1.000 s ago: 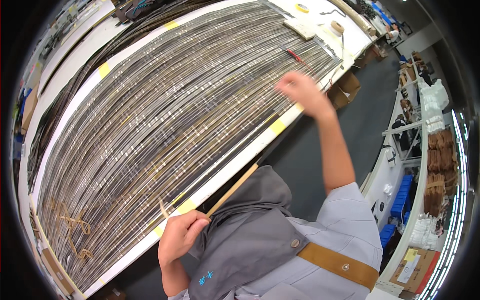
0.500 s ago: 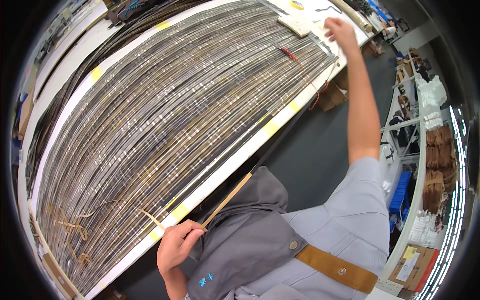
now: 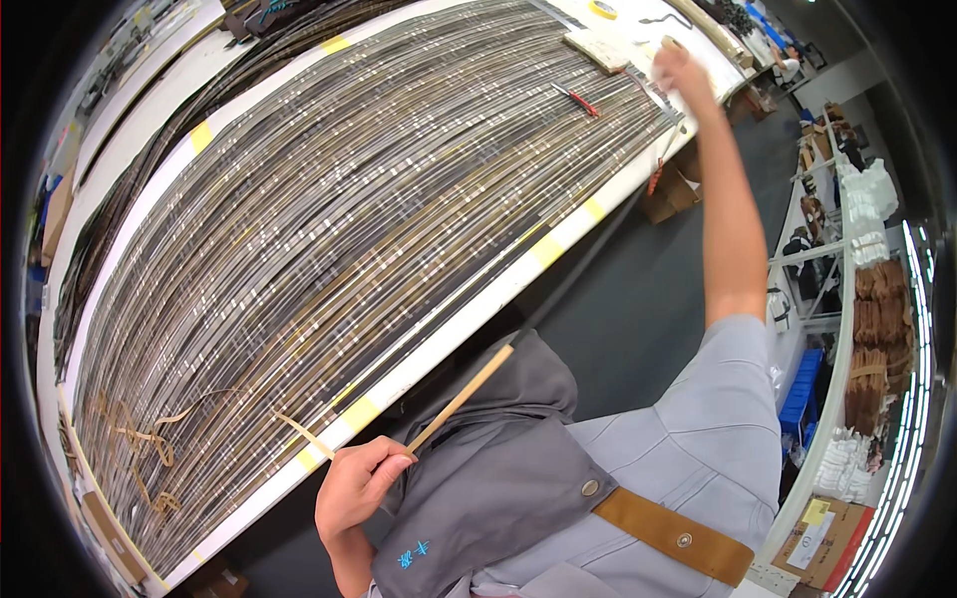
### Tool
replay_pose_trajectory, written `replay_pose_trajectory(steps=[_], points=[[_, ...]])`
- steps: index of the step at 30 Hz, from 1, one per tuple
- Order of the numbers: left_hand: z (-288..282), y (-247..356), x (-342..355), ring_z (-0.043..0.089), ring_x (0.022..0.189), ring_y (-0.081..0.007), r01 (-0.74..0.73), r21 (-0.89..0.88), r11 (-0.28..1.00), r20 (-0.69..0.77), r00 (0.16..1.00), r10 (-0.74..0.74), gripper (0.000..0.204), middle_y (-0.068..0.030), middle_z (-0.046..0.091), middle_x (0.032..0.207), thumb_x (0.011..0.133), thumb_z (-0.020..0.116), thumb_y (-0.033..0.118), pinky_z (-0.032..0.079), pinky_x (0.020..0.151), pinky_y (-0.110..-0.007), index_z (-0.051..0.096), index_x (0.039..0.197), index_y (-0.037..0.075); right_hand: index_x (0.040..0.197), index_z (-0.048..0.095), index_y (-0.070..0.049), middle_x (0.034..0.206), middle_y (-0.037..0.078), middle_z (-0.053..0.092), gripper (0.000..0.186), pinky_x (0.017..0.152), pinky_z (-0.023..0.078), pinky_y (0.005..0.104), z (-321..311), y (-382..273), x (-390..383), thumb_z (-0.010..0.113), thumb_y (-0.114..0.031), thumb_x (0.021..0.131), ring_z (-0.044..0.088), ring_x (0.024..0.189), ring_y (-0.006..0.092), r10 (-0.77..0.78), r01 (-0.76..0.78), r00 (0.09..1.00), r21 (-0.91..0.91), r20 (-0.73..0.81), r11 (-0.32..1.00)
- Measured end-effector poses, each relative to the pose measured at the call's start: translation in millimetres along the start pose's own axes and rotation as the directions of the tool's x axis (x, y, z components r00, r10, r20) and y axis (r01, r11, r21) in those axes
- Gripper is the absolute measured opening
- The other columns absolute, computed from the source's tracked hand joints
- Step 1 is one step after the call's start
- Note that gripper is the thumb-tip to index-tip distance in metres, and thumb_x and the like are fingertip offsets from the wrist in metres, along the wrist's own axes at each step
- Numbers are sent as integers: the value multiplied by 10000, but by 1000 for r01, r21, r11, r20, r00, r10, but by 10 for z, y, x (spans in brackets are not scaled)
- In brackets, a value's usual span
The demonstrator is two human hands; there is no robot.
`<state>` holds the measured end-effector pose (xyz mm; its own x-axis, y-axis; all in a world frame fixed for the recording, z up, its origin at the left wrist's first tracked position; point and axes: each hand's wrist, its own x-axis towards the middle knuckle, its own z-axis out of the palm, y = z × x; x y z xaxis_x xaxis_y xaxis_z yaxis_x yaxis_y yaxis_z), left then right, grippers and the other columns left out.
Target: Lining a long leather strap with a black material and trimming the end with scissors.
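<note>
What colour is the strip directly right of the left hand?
The strip is light tan there, best seen in the head view.

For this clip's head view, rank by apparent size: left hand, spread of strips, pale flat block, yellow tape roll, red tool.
1. Spread of strips
2. Left hand, probably enlarged by nearness to the camera
3. Pale flat block
4. Unranked: red tool and yellow tape roll; the tool is longer but slender.
</note>
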<state>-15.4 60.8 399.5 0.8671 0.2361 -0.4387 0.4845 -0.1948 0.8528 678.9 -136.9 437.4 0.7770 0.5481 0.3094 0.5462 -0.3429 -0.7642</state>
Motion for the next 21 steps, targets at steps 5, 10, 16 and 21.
replay_pose_trajectory(steps=[5, 10, 16, 21], points=[[-1, -39, 9, 564, 573, -164, 6, -4, 1000, -30, 1000, -6, 148, -104, 641, 676, 935, 655, 139, 454, 572, -286, 703, 934, -1, 1262, 615, -22, 995, 77, 711, 451, 674, 543, 270, -188, -914, 60, 683, -309, 921, 694, 847, 141, -244, 225, 968, -218, -65, 950], [-1, -7, 23, 562, 570, -163, -18, -7, 1000, -35, 999, 18, 147, -105, 640, 674, 932, 661, 139, 454, 570, -284, 703, 929, -2, 1170, 654, 24, 950, 84, 703, 441, 604, 530, 263, 71, -899, -671, 694, -318, 894, 688, 780, 130, 145, -73, 978, -407, 150, 910], [-5, -1, 15, 577, 570, -174, -21, 1, 1000, -40, 999, 21, 143, -109, 645, 680, 930, 664, 134, 462, 568, -290, 700, 939, -4, 1072, 667, 59, 811, 89, 706, 389, 496, 517, 284, 242, -154, -614, 714, -266, 862, 677, 606, 144, 356, -251, 924, -485, 137, 838], [4, 63, 1, 599, 577, -180, 21, -9, 1000, -9, 1000, -21, 135, -103, 663, 703, 929, 664, 127, 471, 565, -292, 699, 946, -3, 1036, 696, 31, 847, 79, 713, 355, 531, 508, 288, 738, 144, -303, 717, -277, 860, 672, 624, 129, 344, -239, 928, -479, 144, 845]])
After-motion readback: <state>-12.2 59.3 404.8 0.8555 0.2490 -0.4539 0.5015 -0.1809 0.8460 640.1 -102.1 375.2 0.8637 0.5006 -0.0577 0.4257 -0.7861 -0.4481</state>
